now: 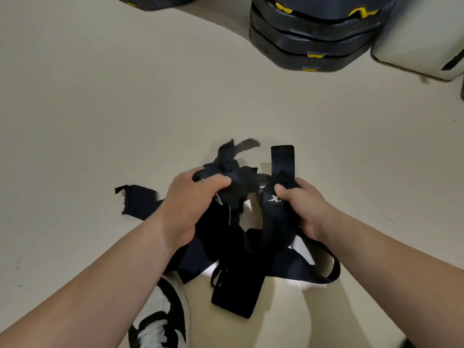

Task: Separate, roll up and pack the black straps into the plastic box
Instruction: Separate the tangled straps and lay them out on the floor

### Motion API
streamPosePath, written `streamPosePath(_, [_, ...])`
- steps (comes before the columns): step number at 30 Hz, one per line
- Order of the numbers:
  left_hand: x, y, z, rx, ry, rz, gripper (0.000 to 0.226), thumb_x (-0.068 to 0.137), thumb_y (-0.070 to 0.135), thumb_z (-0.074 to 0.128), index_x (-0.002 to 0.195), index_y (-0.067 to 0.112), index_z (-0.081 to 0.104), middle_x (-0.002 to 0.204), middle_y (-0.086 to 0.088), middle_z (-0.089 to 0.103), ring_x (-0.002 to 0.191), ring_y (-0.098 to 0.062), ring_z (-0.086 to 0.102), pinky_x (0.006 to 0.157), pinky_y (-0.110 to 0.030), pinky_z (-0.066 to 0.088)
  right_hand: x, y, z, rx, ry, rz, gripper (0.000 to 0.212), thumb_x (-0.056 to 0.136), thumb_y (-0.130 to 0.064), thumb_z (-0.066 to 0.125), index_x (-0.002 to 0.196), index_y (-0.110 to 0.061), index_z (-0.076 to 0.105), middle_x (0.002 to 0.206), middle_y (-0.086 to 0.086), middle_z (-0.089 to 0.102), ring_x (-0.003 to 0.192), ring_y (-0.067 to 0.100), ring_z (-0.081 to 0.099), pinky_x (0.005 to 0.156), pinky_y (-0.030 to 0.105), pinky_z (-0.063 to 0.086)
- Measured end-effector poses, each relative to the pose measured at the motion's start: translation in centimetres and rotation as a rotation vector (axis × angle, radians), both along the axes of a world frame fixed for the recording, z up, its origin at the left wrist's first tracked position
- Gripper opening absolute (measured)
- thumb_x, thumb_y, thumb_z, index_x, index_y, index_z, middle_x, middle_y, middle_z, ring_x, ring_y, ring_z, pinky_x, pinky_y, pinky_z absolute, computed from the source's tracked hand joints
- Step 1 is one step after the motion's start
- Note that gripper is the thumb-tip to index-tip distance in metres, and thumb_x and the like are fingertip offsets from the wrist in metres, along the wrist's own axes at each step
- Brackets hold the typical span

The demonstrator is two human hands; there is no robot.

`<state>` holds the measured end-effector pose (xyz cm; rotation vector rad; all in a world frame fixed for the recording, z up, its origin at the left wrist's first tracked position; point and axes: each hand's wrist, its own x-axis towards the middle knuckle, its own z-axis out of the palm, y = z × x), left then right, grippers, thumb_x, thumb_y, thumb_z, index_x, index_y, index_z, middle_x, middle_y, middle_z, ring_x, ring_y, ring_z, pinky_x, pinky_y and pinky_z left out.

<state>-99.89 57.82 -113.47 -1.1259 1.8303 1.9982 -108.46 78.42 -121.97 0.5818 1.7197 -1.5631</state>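
Observation:
A tangle of black straps (241,259) hangs between my hands over the pale floor, with loose ends trailing down. My left hand (193,199) is closed around a bunched, knotted part of the tangle. My right hand (298,204) grips a wide strap with a white logo, and the flat end of this strap (282,159) sticks up past my fingers. Another frayed strap end (138,199) lies on the floor to the left. No plastic box is recognisable to me in this view.
A stack of dark cases with yellow latches (313,33) stands at the back right, beside a white container (421,41). Another dark case (153,1) sits at the top edge. A black-and-white shoe (160,317) is at the bottom.

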Motion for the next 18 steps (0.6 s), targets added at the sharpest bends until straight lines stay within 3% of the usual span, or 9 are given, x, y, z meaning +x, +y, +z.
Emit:
streamPosePath(1, [-0.4,-0.1,0.8,-0.012,0.037,0.042,0.008,0.09,0.008,0.073,0.089,0.002,0.068,0.084,-0.019,0.069,0.078,-0.032,0.07,0.076,-0.041,0.057,0.2,0.1,-0.3,0.039,0.014,0.02,0.018,0.101,-0.01,0.068,0.119,-0.016,0.069,0.11,0.012,0.079,0.1,0.032,0.077,0.084,0.042,0.063])
streamPosePath(4, [-1.5,-0.8,2.5,-0.135,0.202,0.178,0.016,0.086,0.0,0.067,0.079,0.002,0.053,0.072,-0.01,0.048,0.066,-0.025,0.047,0.063,-0.038,0.041,0.7,0.1,-0.2,0.118,0.023,0.07,0.015,0.101,-0.014,0.07,0.116,-0.015,0.07,0.109,0.012,0.077,0.098,0.031,0.076,0.084,0.041,0.063])
streamPosePath(6, [-1.7,-1.0,2.7,-0.434,0.274,0.089,0.027,0.085,0.001,0.065,0.072,-0.002,0.042,0.061,-0.004,0.04,0.057,-0.019,0.039,0.052,-0.028,0.034,1.0,0.2,-0.4,0.115,0.022,0.079,0.017,0.102,-0.018,0.069,0.119,-0.017,0.07,0.111,0.01,0.077,0.1,0.03,0.075,0.089,0.043,0.063])
streamPosePath(8, [-1.5,-0.5,2.2,-0.653,0.219,-0.078,0.026,0.084,0.006,0.064,0.067,0.006,0.044,0.056,0.006,0.04,0.052,-0.013,0.035,0.049,-0.024,0.031,1.4,-0.4,-0.1,0.179,0.101,0.074,0.01,0.1,-0.023,0.068,0.11,-0.02,0.07,0.111,0.01,0.075,0.099,0.03,0.073,0.09,0.043,0.062])
streamPosePath(9, [-1.2,-0.3,1.6,-0.646,0.155,-0.111,0.023,0.085,0.008,0.065,0.069,0.01,0.049,0.058,0.006,0.044,0.053,-0.013,0.039,0.051,-0.024,0.034,1.5,-0.8,0.1,0.258,0.198,0.086,0.01,0.097,-0.029,0.067,0.101,-0.021,0.069,0.111,0.012,0.072,0.099,0.031,0.071,0.088,0.042,0.06])
streamPosePath(11, [-0.4,0.1,0.1,-0.447,0.033,-0.062,0.013,0.089,0.01,0.069,0.08,0.012,0.06,0.068,0.0,0.058,0.059,-0.016,0.054,0.054,-0.024,0.045,1.3,-1.5,0.4,0.376,0.352,0.117,0.02,0.09,-0.042,0.063,0.092,-0.022,0.065,0.108,0.011,0.067,0.101,0.032,0.066,0.087,0.042,0.056])
streamPosePath(14, [1.1,0.6,-1.2,-0.158,-0.034,-0.06,0.013,0.09,0.013,0.08,0.101,0.011,0.074,0.09,-0.008,0.079,0.084,-0.025,0.078,0.077,-0.032,0.063,0.8,-2.7,1.3,0.2,0.286,0.084,0.006,0.099,-0.026,0.063,0.103,-0.022,0.064,0.104,0.005,0.07,0.095,0.021,0.068,0.072,0.032,0.053])
streamPosePath(16, [1.7,0.7,-1.4,-0.16,-0.012,-0.11,0.012,0.091,0.017,0.081,0.1,0.01,0.077,0.092,-0.008,0.08,0.09,-0.025,0.078,0.083,-0.035,0.064,0.6,-2.8,1.3,0.095,0.23,0.052,0.009,0.101,-0.019,0.064,0.11,-0.019,0.066,0.106,0.003,0.072,0.097,0.018,0.069,0.072,0.027,0.052])
streamPosePath(18, [1.5,0.7,-1.5,-0.302,0.025,-0.166,0.011,0.091,0.022,0.08,0.092,0.012,0.077,0.084,-0.004,0.078,0.083,-0.019,0.076,0.077,-0.029,0.06,0.5,-2.7,1.1,0.048,0.205,0.066,0.015,0.103,-0.02,0.063,0.117,-0.019,0.066,0.109,0.001,0.074,0.102,0.017,0.07,0.079,0.028,0.053])
